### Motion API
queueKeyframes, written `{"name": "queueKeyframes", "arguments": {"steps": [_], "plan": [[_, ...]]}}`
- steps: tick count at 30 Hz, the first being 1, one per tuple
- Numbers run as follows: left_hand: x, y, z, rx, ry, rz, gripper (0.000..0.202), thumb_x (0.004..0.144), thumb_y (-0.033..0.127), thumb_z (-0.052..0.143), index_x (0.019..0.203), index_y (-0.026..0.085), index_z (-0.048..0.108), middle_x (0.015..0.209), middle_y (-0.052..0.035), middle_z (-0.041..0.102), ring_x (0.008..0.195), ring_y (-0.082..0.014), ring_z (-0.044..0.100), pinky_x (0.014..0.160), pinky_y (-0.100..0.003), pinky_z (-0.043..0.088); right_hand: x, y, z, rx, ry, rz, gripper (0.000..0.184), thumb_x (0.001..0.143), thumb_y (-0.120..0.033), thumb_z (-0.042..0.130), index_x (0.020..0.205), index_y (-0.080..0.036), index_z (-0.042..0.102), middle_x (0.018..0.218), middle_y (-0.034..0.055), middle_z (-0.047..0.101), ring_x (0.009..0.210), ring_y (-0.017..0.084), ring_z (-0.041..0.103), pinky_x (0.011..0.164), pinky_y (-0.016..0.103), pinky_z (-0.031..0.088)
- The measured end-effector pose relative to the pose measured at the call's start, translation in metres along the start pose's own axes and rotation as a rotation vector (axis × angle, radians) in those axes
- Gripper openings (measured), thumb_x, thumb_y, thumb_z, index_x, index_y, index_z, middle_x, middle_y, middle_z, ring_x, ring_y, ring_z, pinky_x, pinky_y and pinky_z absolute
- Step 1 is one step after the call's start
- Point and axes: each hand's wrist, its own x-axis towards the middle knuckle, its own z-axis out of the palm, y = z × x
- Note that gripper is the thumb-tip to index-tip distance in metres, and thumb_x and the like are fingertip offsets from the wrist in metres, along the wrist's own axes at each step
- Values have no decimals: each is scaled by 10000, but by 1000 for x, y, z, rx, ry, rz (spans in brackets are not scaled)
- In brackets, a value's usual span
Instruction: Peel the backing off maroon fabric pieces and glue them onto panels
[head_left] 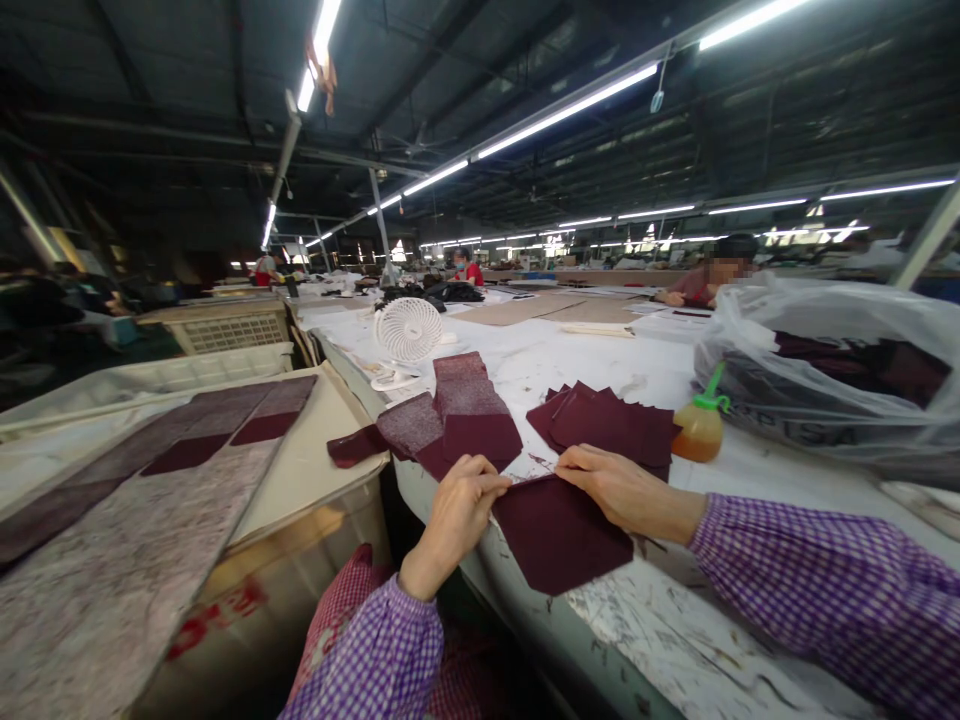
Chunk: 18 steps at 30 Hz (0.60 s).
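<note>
A dark maroon fabric piece (566, 535) with cut corners lies at the table's near edge. My left hand (463, 510) pinches its upper left corner between thumb and fingers. At the top edge, farther right, my right hand (619, 490) is closed on the same piece with thumb and forefinger. Just beyond my right hand sits a fanned stack of maroon pieces (611, 425). Beyond my left hand, more maroon pieces (480, 430) lie overlapped, some showing a speckled greyish side.
A small white fan (409, 330) stands behind the pieces. To the right are a bottle of amber liquid (699, 430) with a green nozzle and a clear plastic bag (832, 390) of dark fabric. A bin (300, 530) with long fabric strips stands left. Across the table is a person (705, 285).
</note>
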Motion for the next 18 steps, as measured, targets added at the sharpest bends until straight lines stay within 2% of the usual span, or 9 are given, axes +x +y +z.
{"name": "queueKeyframes", "arguments": {"steps": [7, 12, 14, 18], "plan": [[-10, -9, -6, 65, 28, 33, 288, 917, 199, 417, 866, 189, 700, 810, -52, 589, 784, -168, 482, 708, -294, 413, 4, -10, -4, -158, -64, -22, 483, 784, -12, 390, 1220, -144, 551, 981, 127, 559, 927, 225, 509, 859, 377, 442], [-13, -9, -7, 153, 25, 64, 304, 932, 199, 387, 892, 196, 688, 833, -51, 582, 807, -169, 482, 714, -289, 407, 18, -9, -21, -202, -222, 45, 412, 836, -77, 404, 1186, -194, 590, 936, 99, 595, 862, 210, 565, 783, 331, 463], [-13, -9, -7, 159, 19, 57, 295, 929, 182, 391, 896, 193, 684, 831, -46, 577, 807, -165, 485, 709, -280, 407, 23, -11, -26, -198, -185, 86, 391, 839, -72, 397, 1141, -193, 614, 964, 96, 609, 884, 209, 576, 802, 331, 466], [-11, -6, -7, 175, 1, 40, 285, 921, 167, 402, 885, 183, 684, 828, -45, 572, 809, -166, 492, 705, -275, 410, 28, -17, -30, -164, -2, 109, 450, 791, -7, 374, 1151, -169, 591, 1103, 102, 596, 1016, 206, 548, 892, 337, 455]]}}
